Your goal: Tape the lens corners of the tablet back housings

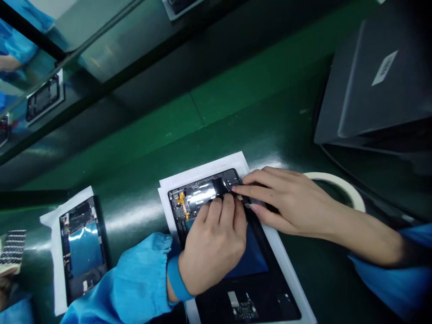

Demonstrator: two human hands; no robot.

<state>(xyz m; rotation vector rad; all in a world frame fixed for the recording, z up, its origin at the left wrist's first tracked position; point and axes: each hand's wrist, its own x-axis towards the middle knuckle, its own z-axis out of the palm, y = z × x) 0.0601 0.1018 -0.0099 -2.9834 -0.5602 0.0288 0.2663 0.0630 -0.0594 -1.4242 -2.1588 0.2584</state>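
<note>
Beneath your work is the glossy green tabletop. At lower centre, an opened black rectangular device lies on white paper sheets. Your left hand curls over its upper part, your right hand reaches its edge; I can't tell whether either grips anything.

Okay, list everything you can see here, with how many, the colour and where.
Device being handled: one, open, black and blue, centre
Other open device: one, black and blue, left
Other devices: three, dark, partly seen, upper left and top
White sheets: under the devices
Ring-shaped roll: one, cream, right
Box-like object: one, grey, white label, upper right
Cable: one, dark, right
Patterned strip: one, black and pale, left edge
Work surface: green
Others' sleeves: blue, left
Wristband: one, blue, left wrist
Own sleeves: two, blue
Left hand, right hand: at centre device
</note>
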